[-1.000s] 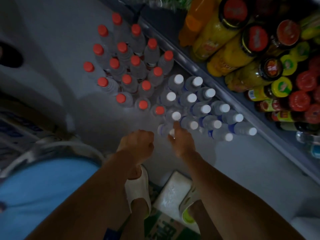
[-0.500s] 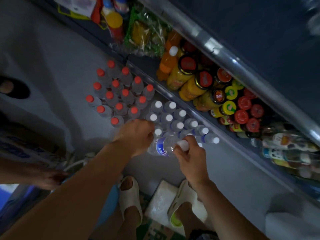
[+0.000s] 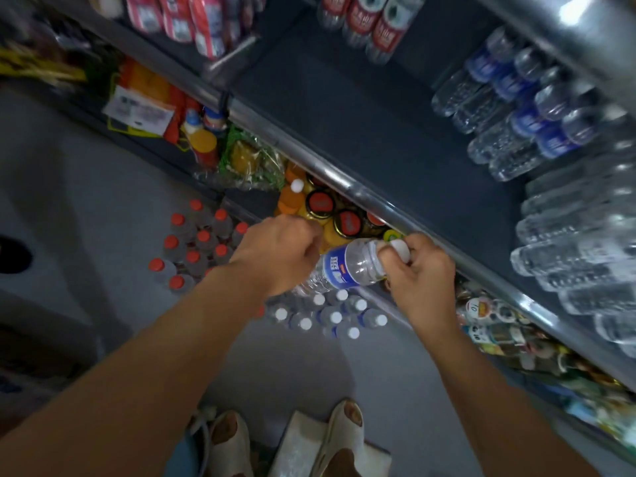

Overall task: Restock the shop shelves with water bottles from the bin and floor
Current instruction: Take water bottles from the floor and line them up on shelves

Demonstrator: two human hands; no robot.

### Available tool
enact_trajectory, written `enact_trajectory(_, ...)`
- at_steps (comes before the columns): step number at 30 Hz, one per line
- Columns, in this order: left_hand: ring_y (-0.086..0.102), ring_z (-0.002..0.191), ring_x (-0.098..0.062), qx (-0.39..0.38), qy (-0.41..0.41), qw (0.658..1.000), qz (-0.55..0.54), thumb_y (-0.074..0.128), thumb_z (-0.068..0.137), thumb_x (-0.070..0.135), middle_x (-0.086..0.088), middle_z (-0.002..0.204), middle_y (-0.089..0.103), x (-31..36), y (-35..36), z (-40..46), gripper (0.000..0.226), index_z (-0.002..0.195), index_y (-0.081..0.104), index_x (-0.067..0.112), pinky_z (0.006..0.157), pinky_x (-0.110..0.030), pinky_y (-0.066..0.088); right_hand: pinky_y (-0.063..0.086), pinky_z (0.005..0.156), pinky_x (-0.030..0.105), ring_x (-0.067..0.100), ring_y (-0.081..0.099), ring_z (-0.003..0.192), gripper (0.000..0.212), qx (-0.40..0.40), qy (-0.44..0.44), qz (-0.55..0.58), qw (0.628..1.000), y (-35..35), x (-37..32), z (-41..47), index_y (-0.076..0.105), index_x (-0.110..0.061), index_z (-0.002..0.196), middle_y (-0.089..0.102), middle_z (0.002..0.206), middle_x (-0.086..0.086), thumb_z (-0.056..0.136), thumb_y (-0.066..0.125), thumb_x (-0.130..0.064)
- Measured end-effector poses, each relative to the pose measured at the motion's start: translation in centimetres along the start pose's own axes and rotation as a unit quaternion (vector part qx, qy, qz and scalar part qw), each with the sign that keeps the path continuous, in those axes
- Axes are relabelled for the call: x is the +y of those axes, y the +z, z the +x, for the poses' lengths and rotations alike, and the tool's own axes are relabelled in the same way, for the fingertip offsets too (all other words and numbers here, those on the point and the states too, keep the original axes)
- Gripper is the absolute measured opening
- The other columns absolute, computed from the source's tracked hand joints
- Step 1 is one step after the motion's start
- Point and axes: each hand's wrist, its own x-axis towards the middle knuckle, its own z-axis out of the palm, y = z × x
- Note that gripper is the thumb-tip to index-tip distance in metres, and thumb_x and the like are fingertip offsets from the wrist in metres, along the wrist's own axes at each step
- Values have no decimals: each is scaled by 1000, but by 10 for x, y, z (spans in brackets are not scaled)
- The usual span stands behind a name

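Feet in pale open-toed sandals [image 3: 339,438] stand nearest, on the grey floor [image 3: 103,208]. Above them both forearms reach toward the shelving. Right hand [image 3: 421,273] curls its fingers round the white cap end of a clear plastic water bottle with a blue label [image 3: 347,268]; left hand [image 3: 275,251] is loosely fisted over the bottle's base end, though whether its fingers actually grip the base cannot be told — the knuckles hide them. The bottle lies nearly horizontal, held in the air between the hands, just near of the metal shelf edge [image 3: 344,180].

Below and beyond the hands, a cluster of white-capped clear bottles [image 3: 330,315] stands upright on the floor; left of it stands a cluster of red-capped clear bottles [image 3: 196,249]. The lower shelf holds orange juice bottles with dark lids [image 3: 323,208].

Farther still, the dark upper shelf [image 3: 344,108] shows bare surface at its middle, with matching blue-labelled water bottles lying stacked [image 3: 509,108] at its far right.

To place the bottle well, it should probably be lifted clear of the shelf edge, kept level and laid parallel to the stacked row — cap pointing the same way, seated against a neighbour so it cannot roll.
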Motion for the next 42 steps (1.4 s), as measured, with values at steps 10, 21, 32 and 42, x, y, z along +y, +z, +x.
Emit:
enact_trajectory(10,62,94,-27,39,28,999,-14,48,93,28,-4,97,66,9,-27,15,17,100,63,24,79,-40,52,40,45,12,0,52,51,17,36,4,33,999,-29,-20,36,59,-14,73,61,61,-3,78,62,-29)
enact_trajectory(21,63,92,-25,60,78,995,28,50,93,27,-3,95,68,19,-25,89,17,101,64,24,81,-42,53,35,52,14,-4,45,52,14,110,-53,9,992,-61,26,140,57,-11,76,53,62,-13,85,55,-21)
enact_trajectory(32,63,92,-25,101,81,991,30,55,89,24,0,92,68,33,3,214,15,95,68,27,85,-45,53,39,59,30,-4,43,59,22,183,-153,-50,970,-94,75,270,60,-16,68,51,69,1,82,47,-28)
enact_trajectory(42,60,90,-22,93,100,989,60,50,92,31,4,94,63,50,54,245,13,96,61,32,71,-31,45,35,78,34,17,45,87,21,177,-139,-228,947,-99,98,339,53,-11,93,52,93,12,93,42,-29)
